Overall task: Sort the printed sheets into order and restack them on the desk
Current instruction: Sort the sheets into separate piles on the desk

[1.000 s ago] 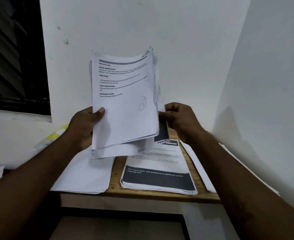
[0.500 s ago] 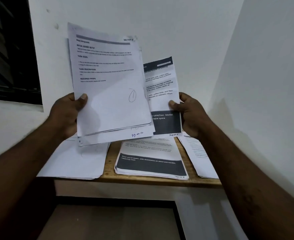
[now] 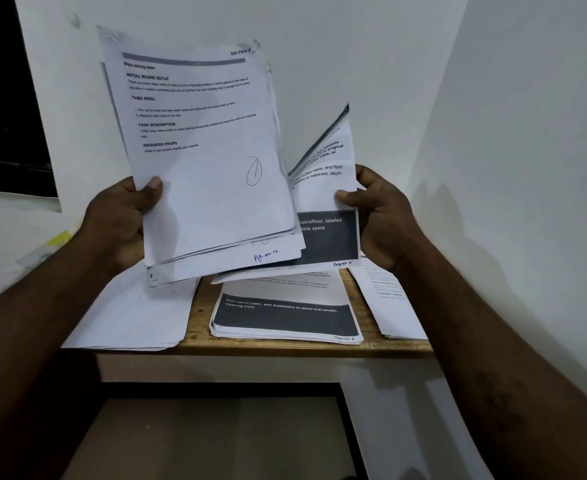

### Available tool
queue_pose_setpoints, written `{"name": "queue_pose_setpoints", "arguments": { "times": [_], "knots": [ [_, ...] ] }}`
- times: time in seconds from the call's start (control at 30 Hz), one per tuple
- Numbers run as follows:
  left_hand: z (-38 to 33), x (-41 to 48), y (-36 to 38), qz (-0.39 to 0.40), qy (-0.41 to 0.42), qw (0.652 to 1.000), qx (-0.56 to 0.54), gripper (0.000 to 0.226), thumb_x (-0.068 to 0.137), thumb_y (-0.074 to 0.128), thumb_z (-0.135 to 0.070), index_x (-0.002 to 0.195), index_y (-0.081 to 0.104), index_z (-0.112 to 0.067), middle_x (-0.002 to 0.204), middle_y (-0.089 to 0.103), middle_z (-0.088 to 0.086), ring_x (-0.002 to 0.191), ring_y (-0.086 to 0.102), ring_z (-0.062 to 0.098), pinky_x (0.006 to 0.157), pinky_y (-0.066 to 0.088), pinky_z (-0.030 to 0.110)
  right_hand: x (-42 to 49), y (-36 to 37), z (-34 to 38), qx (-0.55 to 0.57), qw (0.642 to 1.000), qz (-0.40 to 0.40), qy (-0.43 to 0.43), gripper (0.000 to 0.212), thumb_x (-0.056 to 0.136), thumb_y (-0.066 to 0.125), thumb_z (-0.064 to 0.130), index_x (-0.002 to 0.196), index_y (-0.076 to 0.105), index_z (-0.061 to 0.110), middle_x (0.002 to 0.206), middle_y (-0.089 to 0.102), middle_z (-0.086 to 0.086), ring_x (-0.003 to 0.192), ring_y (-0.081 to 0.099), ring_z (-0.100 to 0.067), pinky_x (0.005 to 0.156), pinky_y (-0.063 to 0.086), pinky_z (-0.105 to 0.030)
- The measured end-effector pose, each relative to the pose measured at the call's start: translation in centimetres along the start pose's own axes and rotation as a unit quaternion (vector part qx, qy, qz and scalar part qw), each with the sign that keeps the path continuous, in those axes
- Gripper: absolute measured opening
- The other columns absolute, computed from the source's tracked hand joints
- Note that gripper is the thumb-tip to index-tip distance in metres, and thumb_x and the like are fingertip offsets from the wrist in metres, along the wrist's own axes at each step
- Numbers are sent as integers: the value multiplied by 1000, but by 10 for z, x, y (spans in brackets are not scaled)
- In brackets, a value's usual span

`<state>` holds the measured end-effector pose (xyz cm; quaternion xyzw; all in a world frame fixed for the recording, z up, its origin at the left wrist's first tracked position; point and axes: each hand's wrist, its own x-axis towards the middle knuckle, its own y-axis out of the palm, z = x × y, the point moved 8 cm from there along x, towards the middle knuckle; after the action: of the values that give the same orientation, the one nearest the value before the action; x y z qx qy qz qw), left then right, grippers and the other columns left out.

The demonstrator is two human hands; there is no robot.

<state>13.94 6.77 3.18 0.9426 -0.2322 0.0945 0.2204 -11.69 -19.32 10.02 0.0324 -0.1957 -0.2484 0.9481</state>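
Midway through a paper sort, a person stands over a small wooden desk [image 3: 200, 318] in a corner, holding a fanned bundle of printed sheets [image 3: 209, 188] up against the white wall. By the look of it, the job is partly done and far from finished.

Three piles lie on the desk:
- a white pile [image 3: 129, 317] overhanging its left edge;
- a centre stack [image 3: 285, 318] topped by a sheet with a dark band and a handwritten page mark at its corner;
- a third pile [image 3: 390, 306] at the right, beside the wall.

The bundle in the air is not yet dealt out. Its lower sheets stick out unevenly, one marked "Pg-No-12" by hand, which suggests the order is not yet settled.

The left grip [image 3: 119, 223] is clenched on the bundle's left edge, thumb pressed flat across the top sheet, fingers hidden behind the paper. The right grip [image 3: 385, 216] pinches a dark-banded sheet [image 3: 326, 199], marked "Page No: 5", at its right edge. The thumb is on the face, the fingers are behind, and the top of the sheet curls forward. That sheet overlaps the bundle's right side, and whether it is free of the bundle cannot be told. Judged from here, it is the next sheet bound for a pile on the desk.
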Motion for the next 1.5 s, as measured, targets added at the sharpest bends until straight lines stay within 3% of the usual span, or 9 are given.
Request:
{"name": "queue_pose_setpoints", "arguments": {
  "times": [0.1,0.17,0.23,0.37,0.5,0.77,1.03,1.3,1.5],
  "knots": [
    [3,0,0,2,0,1000,2,38,102,65,-25,139,65,-15,117,77,-4,102,75,15,91,60,36,-3,-12,-3,-165,985,-39,-7,36,97,55,-3,129,65,11,125,74,-9,108,71,-30,92,58,-39],
    [3,0,0,0,-1,1000,0,40,102,65,-25,141,64,-15,119,77,-4,103,75,15,88,61,35,-7,-29,-1,-420,900,-119,-15,38,95,55,4,130,65,16,126,72,-3,104,67,-22,81,53,-28],
    [3,1,0,-3,0,1000,-4,41,102,65,-24,142,64,-16,130,74,0,111,73,18,92,61,37,-15,-46,2,-500,845,-188,-29,40,95,52,8,133,63,16,127,70,-6,100,62,-19,80,46,-25],
    [4,5,-3,-4,5,1000,-11,39,103,65,-23,141,65,-17,135,71,2,125,68,25,102,57,42,-15,-57,17,-458,860,-210,-77,37,99,53,9,133,62,18,130,70,-3,99,62,-13,71,48,-13],
    [3,7,-2,1,9,1000,-20,41,102,66,-22,142,64,-17,136,70,2,126,68,23,105,55,43,-12,-68,4,-311,924,-217,-39,32,89,61,10,115,67,28,117,77,6,103,73,-16,95,61,-42],
    [5,8,-3,10,17,1000,-16,44,101,68,-23,143,62,-12,139,68,7,127,67,25,107,54,45,-35,-71,-71,-156,968,-167,108,29,94,57,-6,111,74,11,108,80,-6,96,76,-27,88,61,-43],
    [14,6,-2,25,7,1000,-16,45,101,68,-22,143,61,-8,143,65,12,127,66,29,109,52,47,-45,-60,-88,-306,927,-144,160,20,92,68,7,107,75,19,104,80,1,94,77,-22,91,63,-47],
    [11,-2,3,28,10,1000,-3,43,104,64,-20,145,58,-7,106,78,-6,98,74,15,87,60,34,-50,-46,-85,-422,879,-173,137,39,83,76,20,122,69,23,118,73,2,106,69,-18,91,59,-39],
    [11,-6,0,19,-2,1000,-1,42,102,67,-23,141,63,-8,121,75,4,104,73,20,90,60,38,-53,-44,-85,-432,874,-180,130,35,84,75,19,118,69,24,117,73,1,105,68,-18,90,57,-37]
  ]
}}
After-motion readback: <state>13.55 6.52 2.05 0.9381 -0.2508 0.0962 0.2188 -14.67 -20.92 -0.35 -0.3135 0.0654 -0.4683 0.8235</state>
